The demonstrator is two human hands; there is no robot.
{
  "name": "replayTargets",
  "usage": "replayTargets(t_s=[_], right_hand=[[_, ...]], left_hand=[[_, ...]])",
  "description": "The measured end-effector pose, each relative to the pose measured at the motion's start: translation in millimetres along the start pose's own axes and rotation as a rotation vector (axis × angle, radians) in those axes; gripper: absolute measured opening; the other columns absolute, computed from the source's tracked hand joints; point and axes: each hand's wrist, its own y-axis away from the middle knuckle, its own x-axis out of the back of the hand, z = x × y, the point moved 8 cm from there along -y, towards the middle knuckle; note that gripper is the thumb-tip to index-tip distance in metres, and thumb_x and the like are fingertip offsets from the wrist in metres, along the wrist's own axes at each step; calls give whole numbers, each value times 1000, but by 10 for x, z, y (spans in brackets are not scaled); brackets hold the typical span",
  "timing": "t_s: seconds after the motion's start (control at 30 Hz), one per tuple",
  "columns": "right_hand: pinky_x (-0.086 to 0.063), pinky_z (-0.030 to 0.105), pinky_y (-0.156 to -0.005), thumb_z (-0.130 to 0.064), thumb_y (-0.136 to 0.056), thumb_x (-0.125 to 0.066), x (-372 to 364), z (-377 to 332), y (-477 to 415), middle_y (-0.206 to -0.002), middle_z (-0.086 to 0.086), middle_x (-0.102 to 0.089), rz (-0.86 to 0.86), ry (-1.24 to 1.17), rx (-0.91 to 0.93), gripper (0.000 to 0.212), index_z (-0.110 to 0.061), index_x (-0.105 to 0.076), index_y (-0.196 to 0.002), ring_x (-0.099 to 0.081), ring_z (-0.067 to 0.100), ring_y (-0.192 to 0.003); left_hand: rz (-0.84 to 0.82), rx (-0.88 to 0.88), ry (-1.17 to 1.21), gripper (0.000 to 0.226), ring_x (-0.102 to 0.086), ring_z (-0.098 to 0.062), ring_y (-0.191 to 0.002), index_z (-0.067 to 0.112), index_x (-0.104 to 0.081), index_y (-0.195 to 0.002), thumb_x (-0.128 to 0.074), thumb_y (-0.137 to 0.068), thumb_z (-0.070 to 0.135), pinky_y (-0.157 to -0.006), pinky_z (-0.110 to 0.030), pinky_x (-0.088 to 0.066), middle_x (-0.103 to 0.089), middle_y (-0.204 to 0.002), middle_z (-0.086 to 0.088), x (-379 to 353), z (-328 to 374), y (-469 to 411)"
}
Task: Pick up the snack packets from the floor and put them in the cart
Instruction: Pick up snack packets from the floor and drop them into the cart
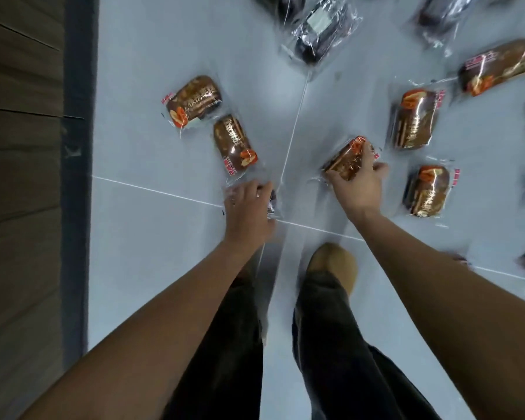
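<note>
Gripping a brown snack packet (pixel 344 160) in the curled fingers (pixel 335 178) of the right hand (pixel 358 190), at one o'clock from the shoe (pixel 334 265); pinching a dark packet (pixel 272 201) on the floor (pixel 149 237) with the left hand (pixel 249 207) at eleven o'clock.

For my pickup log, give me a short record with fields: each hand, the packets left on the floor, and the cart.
left hand: grips a dark packet, mostly hidden
right hand: grips a brown packet
loose on floor: five brown packets, several dark packets farther off
cart: not in view
</note>
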Motion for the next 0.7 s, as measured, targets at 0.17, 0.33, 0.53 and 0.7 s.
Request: replayTargets(t_s=[0.17,0.33,0.53,0.7], right_hand=[[-41,39,-99,-33,-78,-69,-117,26,-124,-135,13,-26,220,-12,45,78,-30,-30,-145,-45,35,-114],[-44,40,-101,-15,-77,-65,-131,12,-133,-134,12,-24,227,-56,70,70,-27,-36,-141,-46,34,-111],[-43,39,-104,-10,-78,-65,33,-28,170,-137,12,-23,166,-62,98,65,-25,-42,-137,-47,33,-116],[-43,38,-105,-8,-78,-67,439,-188,757,-140,10,-21,126,-94,106,68,-25,-40,-138,-43,31,-121]], left_hand=[[99,-19,-127,64,-35,-24,-130,29,-37,-138,-64,-81,30,-98,-47,-31,-44,-137,2,-137,-32,-148],[67,-21,-101,67,-35,-23,-131,30,-35,-140,-68,-82,32,-97,-44,-32,-44,-139,3,-73,-48,-126],[28,35,40,67,-39,-25,-127,28,-36,-139,-70,-82,36,-96,-46,-37,-48,-137,1,189,50,129],[13,51,79,69,-40,-25,-127,28,-33,-141,-68,-83,39,-98,-48,-38,-47,-139,0,705,269,559]])
